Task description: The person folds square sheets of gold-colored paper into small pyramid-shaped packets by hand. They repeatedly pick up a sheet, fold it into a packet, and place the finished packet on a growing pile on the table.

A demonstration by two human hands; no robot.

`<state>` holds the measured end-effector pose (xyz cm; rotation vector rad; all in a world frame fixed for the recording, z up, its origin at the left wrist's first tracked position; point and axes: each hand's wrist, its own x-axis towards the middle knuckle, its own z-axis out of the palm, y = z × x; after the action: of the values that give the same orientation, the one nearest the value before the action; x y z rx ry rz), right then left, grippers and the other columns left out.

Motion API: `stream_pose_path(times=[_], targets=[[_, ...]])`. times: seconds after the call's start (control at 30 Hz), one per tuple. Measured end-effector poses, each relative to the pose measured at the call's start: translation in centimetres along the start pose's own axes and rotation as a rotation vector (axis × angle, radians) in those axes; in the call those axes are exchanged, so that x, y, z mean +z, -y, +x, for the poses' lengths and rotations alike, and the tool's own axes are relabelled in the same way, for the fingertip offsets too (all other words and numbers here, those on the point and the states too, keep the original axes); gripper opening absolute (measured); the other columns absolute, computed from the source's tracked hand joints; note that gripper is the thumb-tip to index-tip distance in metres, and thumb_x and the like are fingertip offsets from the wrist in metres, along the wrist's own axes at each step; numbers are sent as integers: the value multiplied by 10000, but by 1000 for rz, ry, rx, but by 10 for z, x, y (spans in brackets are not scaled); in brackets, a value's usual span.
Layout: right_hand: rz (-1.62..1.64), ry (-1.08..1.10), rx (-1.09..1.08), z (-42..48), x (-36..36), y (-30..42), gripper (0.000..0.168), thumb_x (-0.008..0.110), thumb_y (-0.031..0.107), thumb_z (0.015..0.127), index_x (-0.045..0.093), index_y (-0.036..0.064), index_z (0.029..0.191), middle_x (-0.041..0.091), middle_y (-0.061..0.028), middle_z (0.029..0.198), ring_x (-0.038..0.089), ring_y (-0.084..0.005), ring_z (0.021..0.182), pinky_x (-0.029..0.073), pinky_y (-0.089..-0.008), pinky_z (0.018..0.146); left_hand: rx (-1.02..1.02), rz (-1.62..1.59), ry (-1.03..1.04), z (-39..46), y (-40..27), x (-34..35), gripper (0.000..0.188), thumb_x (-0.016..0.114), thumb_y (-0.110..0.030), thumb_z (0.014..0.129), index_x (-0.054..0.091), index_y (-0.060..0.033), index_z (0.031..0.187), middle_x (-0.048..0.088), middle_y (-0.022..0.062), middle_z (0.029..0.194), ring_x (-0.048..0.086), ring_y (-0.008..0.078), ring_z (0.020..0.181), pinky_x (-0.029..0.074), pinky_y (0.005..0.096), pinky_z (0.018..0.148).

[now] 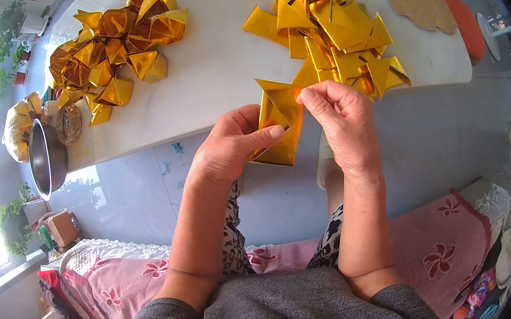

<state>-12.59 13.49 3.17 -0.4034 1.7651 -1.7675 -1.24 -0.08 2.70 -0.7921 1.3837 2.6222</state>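
Note:
Between my hands, in front of the table's near edge, is a piece of folded gold foil paper (280, 136) with a diagonal flap across its upper part. My left hand (238, 140) grips its left side, thumb lying over the front. The fingertips of my right hand (340, 120) pinch its upper right corner. Just beyond my right hand lies a heap of flat folded gold foil papers (330, 29). Opened-out, hollow gold foil shapes (109, 53) form a cluster at the left of the table.
A white table (207, 51) carries both piles. A metal basin (47, 161) and a glass dish (69, 124) stand at its left end. Brown cardboard (418, 4) lies at the far right, near a red-orange stool (466, 32). Pink flowered fabric (437, 246) covers the seat under me.

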Motion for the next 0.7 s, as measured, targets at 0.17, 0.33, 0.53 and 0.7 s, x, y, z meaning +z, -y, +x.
stream_pose_path(times=[0.17, 0.33, 0.53, 0.7], targets=[[153, 46, -46, 0, 4, 0, 177, 623, 156, 837, 570, -12, 829, 570, 17, 726, 487, -34, 670, 415, -190, 603, 67, -99, -66, 1, 3, 5, 258, 620, -83, 812, 569, 28, 1039, 625, 78, 942, 592, 153, 850, 467, 282, 787], [-59, 200, -5, -3, 6, 2, 246, 703, 156, 765, 557, -13, 868, 594, -41, 779, 546, -87, 724, 461, -235, 675, 203, -329, -116, 5, 4, 3, 208, 540, -61, 854, 547, -2, 1053, 602, 98, 978, 588, 192, 885, 474, 310, 777], [-199, 230, -91, -7, 26, -5, 226, 701, 77, 742, 548, -26, 872, 602, -62, 808, 548, -104, 733, 464, -257, 671, 273, -413, -183, 7, 11, 6, 206, 538, -81, 864, 543, -24, 1062, 592, 88, 1018, 567, 191, 929, 451, 317, 810], [-108, 145, -55, -4, 28, -9, 132, 644, 51, 781, 546, -35, 799, 583, -57, 704, 513, -88, 661, 442, -249, 611, 267, -480, -102, 7, 11, 6, 230, 571, -50, 846, 549, -26, 1074, 592, 63, 1030, 556, 163, 961, 432, 317, 869]])
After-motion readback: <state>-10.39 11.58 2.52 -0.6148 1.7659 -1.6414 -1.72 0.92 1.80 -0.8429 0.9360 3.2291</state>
